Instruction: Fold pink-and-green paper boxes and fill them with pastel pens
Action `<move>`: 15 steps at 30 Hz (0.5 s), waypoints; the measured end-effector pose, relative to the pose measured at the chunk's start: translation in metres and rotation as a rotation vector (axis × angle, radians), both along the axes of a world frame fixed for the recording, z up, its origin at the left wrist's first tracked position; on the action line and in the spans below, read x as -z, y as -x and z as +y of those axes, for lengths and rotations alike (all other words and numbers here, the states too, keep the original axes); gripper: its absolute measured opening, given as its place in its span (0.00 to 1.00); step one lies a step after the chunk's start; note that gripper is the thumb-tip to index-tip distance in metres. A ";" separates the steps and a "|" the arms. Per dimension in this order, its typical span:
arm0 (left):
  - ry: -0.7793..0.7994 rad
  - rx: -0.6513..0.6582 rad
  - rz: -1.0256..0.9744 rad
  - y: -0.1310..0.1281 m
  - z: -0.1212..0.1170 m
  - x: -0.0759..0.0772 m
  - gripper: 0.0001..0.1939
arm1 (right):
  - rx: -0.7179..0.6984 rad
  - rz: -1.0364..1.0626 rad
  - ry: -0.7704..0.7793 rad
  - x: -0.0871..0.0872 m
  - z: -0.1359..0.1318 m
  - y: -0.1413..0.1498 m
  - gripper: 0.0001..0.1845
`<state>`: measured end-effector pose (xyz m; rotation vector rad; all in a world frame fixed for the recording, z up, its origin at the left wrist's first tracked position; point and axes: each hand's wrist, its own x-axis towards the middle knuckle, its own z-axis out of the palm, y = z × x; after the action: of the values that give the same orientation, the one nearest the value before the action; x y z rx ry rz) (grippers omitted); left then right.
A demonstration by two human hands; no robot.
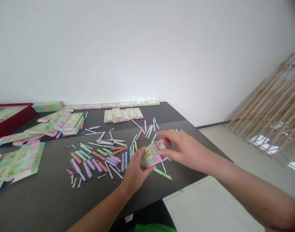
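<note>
Both of my hands hold a small pink and green pen box just above the dark table. My left hand grips its near left end with thumb and fingers closed round it. My right hand pinches its far right end from above. Several pastel pens and pen parts, purple, green, pink and blue, lie scattered on the table to the left of my hands. A green pen lies just under the box.
Flat unfolded boxes lie at the left edge, with more heaped at the back left. Folded boxes stand in a row farther back. A red tray sits far left. Wooden lattice racks lean against the wall at right.
</note>
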<state>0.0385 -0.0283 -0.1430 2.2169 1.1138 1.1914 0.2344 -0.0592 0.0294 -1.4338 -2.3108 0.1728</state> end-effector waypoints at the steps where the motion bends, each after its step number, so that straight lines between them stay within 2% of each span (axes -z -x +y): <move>1: 0.015 -0.014 -0.035 0.000 0.001 0.001 0.37 | 0.007 0.064 -0.003 0.001 0.002 -0.001 0.24; 5: 0.118 -0.045 -0.181 0.001 0.008 0.006 0.36 | 0.010 0.295 -0.098 0.008 0.001 -0.006 0.22; 7: 0.179 -0.045 -0.241 0.000 0.009 0.008 0.37 | 0.013 0.380 -0.062 0.020 -0.002 -0.006 0.26; 12: 0.174 -0.001 -0.281 -0.005 0.004 0.006 0.36 | 0.016 0.637 0.257 0.069 -0.001 0.013 0.49; 13: 0.163 0.012 -0.274 -0.006 0.002 0.005 0.35 | -0.022 0.703 0.331 0.078 0.002 0.019 0.50; 15: 0.158 0.040 -0.252 -0.007 -0.001 0.003 0.34 | -0.106 0.830 0.452 0.095 0.007 0.030 0.45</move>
<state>0.0460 -0.0297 -0.1464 1.9027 1.0183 1.2771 0.2041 -0.0527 -0.0654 -1.1020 -1.6894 1.1433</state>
